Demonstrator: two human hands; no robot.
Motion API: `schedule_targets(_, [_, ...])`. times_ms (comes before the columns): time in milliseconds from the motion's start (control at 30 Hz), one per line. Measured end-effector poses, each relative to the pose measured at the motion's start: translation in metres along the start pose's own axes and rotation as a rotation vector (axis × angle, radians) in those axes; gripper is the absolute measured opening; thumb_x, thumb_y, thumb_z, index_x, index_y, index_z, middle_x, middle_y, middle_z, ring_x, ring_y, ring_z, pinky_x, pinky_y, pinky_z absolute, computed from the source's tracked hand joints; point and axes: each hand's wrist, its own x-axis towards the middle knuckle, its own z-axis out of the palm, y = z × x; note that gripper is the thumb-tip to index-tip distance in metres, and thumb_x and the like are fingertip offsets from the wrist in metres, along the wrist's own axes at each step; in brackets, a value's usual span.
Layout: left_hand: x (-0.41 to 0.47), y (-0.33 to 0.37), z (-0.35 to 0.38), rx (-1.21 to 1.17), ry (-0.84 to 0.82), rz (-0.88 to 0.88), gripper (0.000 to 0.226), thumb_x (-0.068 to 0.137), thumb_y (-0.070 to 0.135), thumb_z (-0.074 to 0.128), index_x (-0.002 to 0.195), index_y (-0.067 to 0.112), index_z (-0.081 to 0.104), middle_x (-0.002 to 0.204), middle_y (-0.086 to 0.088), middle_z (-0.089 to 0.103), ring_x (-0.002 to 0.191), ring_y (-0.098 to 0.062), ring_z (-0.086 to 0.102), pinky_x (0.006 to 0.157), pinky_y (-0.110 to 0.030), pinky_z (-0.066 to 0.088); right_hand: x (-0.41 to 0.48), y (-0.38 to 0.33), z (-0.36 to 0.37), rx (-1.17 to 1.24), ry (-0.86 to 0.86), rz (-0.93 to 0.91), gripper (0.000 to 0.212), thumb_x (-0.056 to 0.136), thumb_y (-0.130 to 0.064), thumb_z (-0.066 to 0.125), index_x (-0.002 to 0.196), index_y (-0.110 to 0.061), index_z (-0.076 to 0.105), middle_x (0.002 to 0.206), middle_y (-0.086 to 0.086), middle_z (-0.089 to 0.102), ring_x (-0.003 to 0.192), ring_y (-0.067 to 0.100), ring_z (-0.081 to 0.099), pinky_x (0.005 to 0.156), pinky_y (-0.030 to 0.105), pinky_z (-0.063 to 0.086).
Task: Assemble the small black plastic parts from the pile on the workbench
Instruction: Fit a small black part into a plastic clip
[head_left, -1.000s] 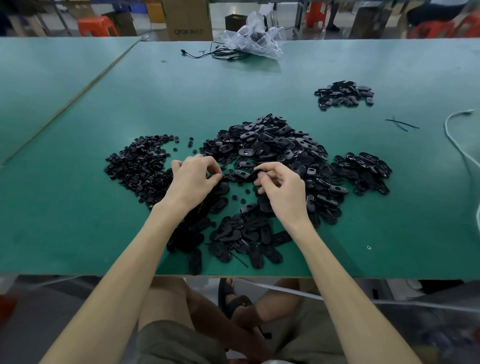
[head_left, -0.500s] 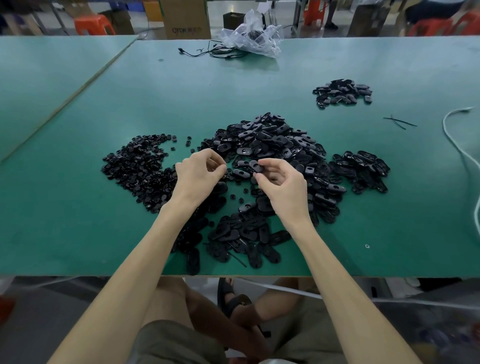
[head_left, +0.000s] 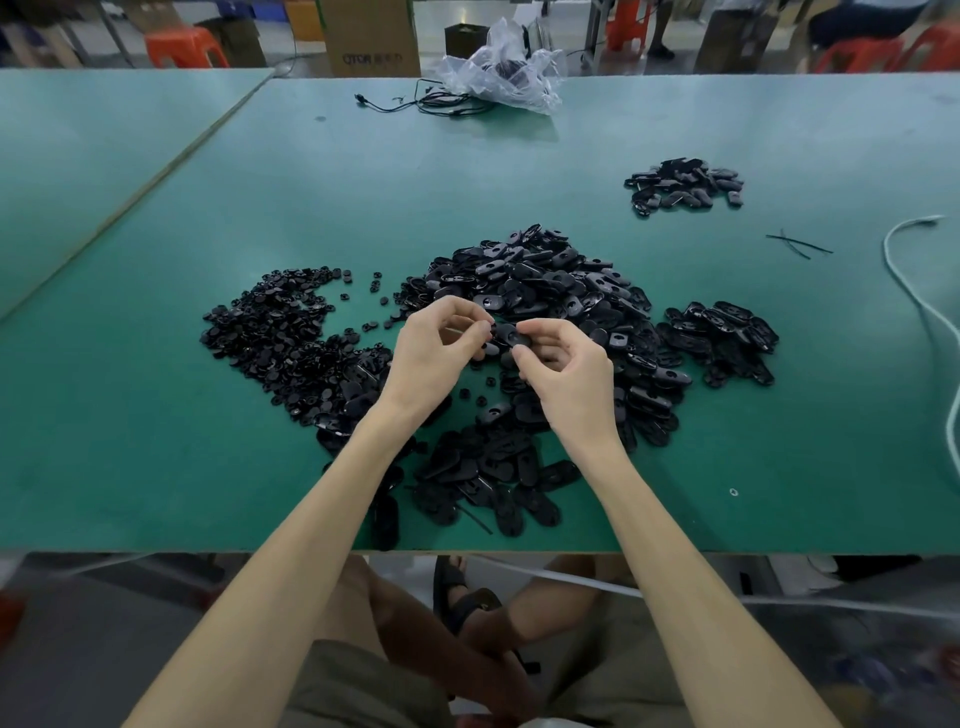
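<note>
A big pile of oval black plastic parts (head_left: 550, 291) covers the middle of the green workbench (head_left: 156, 441). Left of it lies a heap of small round black pieces (head_left: 280, 338). Both hands meet just above the pile's near side. My right hand (head_left: 566, 369) pinches one oval black part (head_left: 511, 335) between thumb and fingertips. My left hand (head_left: 436, 353) touches the same part's left end with curled fingertips; whether it holds a small piece there is hidden.
More oval parts lie in a cluster at the right (head_left: 722, 338), a small heap at the far right (head_left: 680, 184) and a spread near the front edge (head_left: 493, 478). A crumpled plastic bag (head_left: 504, 67) with black cables sits at the back. A white cord (head_left: 924, 312) runs along the right side.
Both hands have lifted off the pile and come together. The right hand now carries an oval part, and the left hand's fingertips have closed in on it.
</note>
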Motion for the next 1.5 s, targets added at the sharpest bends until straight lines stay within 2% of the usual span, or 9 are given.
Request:
schedule_targets(167, [-0.005,-0.008,0.001,-0.069,0.017,0.027,0.008,0.096,0.012,0.072,0.103,0.011,0.076,0.09,0.0,0.078,0.075,-0.007,0.072,0.077,-0.022,0.056,0.0,0.0,0.0,-0.001,-0.004,-0.009,0.02,0.092,-0.008,0.076,0.109,-0.019,0.076,0.1,-0.008,0.076,0.094,0.009,0.073,0.089,0.028,0.061])
schedule_targets(300, [-0.008,-0.011,0.0,-0.077,0.01,0.024,0.01,0.094,0.013,0.075,0.103,0.014,0.077,0.091,0.004,0.079,0.085,-0.014,0.074,0.083,-0.03,0.059,0.0,0.0,0.001,-0.001,-0.014,-0.011,0.021,0.093,-0.006,0.075,0.109,-0.02,0.074,0.101,-0.007,0.076,0.094,0.011,0.073,0.088,0.03,0.061])
schedule_targets(433, [-0.008,-0.011,0.0,-0.108,-0.009,0.027,0.018,0.09,0.006,0.078,0.107,0.011,0.076,0.098,-0.002,0.078,0.089,-0.025,0.074,0.086,-0.033,0.06,0.001,0.0,0.001,-0.009,-0.012,-0.016,0.023,0.093,-0.006,0.075,0.112,-0.017,0.073,0.104,-0.004,0.076,0.096,0.013,0.073,0.091,0.033,0.061])
schedule_targets(700, [-0.007,-0.013,0.0,-0.127,0.004,0.03,0.018,0.087,0.007,0.081,0.104,0.01,0.075,0.096,-0.008,0.074,0.086,-0.028,0.071,0.085,-0.033,0.06,0.002,0.0,0.001,-0.003,-0.015,-0.014,0.023,0.092,-0.006,0.077,0.112,-0.017,0.073,0.101,-0.006,0.076,0.091,0.009,0.074,0.088,0.029,0.061])
schedule_targets(900, [-0.008,-0.014,0.0,-0.144,0.003,0.031,0.02,0.085,0.007,0.082,0.102,0.007,0.072,0.091,0.002,0.072,0.08,-0.01,0.068,0.082,-0.027,0.058,0.002,0.002,0.001,0.014,-0.003,0.01,0.023,0.091,-0.01,0.079,0.11,-0.02,0.073,0.101,-0.005,0.076,0.093,0.01,0.074,0.09,0.038,0.062])
schedule_targets(1033, [-0.008,-0.013,-0.001,-0.148,-0.003,0.042,0.019,0.086,0.008,0.082,0.102,0.008,0.072,0.095,-0.005,0.073,0.08,-0.013,0.068,0.084,-0.034,0.059,0.001,0.002,0.001,0.021,-0.005,0.024,0.023,0.091,-0.01,0.079,0.111,-0.02,0.073,0.101,-0.003,0.076,0.094,0.013,0.075,0.088,0.045,0.063])
schedule_targets(1200, [-0.009,-0.014,0.0,-0.134,-0.032,0.052,0.015,0.09,0.009,0.078,0.104,0.015,0.076,0.097,-0.003,0.077,0.079,-0.025,0.071,0.083,-0.034,0.059,0.0,0.002,0.0,0.018,-0.003,0.027,0.022,0.091,-0.01,0.078,0.109,-0.021,0.073,0.099,-0.006,0.076,0.094,0.012,0.074,0.088,0.044,0.063])
schedule_targets(1367, [-0.01,-0.013,0.001,-0.134,-0.045,0.06,0.016,0.093,0.01,0.075,0.108,0.014,0.076,0.093,-0.003,0.078,0.076,-0.016,0.069,0.08,-0.031,0.058,0.0,0.002,-0.001,0.044,0.002,0.052,0.019,0.09,-0.008,0.08,0.104,-0.015,0.069,0.099,0.002,0.076,0.093,0.02,0.076,0.085,0.048,0.063])
schedule_targets(1500, [-0.011,-0.009,0.002,-0.174,-0.049,0.049,0.018,0.092,0.008,0.077,0.108,0.007,0.068,0.09,-0.006,0.073,0.076,-0.018,0.069,0.078,-0.037,0.059,0.0,0.0,0.0,0.071,0.01,0.046,0.018,0.091,-0.006,0.08,0.099,-0.011,0.065,0.096,0.008,0.077,0.085,0.018,0.079,0.08,0.04,0.065])
